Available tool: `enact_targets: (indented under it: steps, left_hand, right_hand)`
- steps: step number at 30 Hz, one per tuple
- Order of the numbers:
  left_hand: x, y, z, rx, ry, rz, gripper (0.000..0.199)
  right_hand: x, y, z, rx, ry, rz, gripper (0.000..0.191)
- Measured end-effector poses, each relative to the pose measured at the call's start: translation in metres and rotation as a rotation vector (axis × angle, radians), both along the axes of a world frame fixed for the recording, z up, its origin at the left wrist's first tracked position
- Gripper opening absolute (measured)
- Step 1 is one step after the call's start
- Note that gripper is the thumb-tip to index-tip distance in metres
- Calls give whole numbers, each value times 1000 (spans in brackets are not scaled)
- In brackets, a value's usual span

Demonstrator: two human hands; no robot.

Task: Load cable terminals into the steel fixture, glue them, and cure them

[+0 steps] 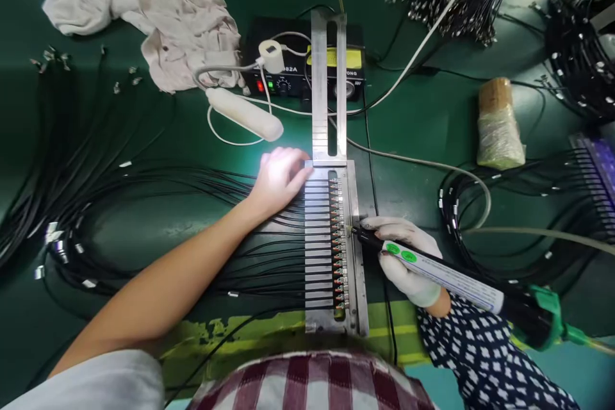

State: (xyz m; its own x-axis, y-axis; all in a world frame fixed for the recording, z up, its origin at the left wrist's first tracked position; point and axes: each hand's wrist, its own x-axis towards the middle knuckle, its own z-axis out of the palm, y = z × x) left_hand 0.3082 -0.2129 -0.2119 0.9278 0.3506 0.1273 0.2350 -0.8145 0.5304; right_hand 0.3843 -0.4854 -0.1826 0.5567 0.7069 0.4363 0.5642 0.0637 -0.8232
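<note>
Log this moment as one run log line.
left hand: bare, at metal rack's far end | right hand: gloved, holding syringe, tip near connectors | black cables: lying across rack

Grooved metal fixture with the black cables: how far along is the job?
Black cables already lie in the grooved metal fixture, ends lined up. The white-gloved right hand holds a black, white-labelled tool at mid-row; the bare left hand touches the far end. What remains is unclear: connector details are too small, and the loose bundle could be waiting or finished.
</note>
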Motion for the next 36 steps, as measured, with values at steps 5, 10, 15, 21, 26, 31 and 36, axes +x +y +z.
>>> enact_targets:
  steps: [5,10,15,21,26,31,36]
  left_hand:
    - [1,0,1,-6,5,-1,21]
    - [0,1,-1,-18,-8,-3,22]
    - [0,0,-1,-14,-5,3,23]
    - [0,0,-1,-11,-11,0,23]
    - [0,0,-1,-18,-17,2,22]
    - [0,0,-1,-19,-20,-4,22]
    - [0,1,-2,-6,-8,1,23]
  right_hand:
    - [-1,2,-1,-68,-105,51,14]
    - [0,5,-1,-74,-131,41,12]
    - [1,7,-1,-63,-108,42,12]
    - [1,7,-1,-52,-109,48,13]
    - [0,6,2,-76,-106,52,12]
    - [0,5,5,-85,-97,54,10]
    - [0,5,5,-101,-94,52,11]
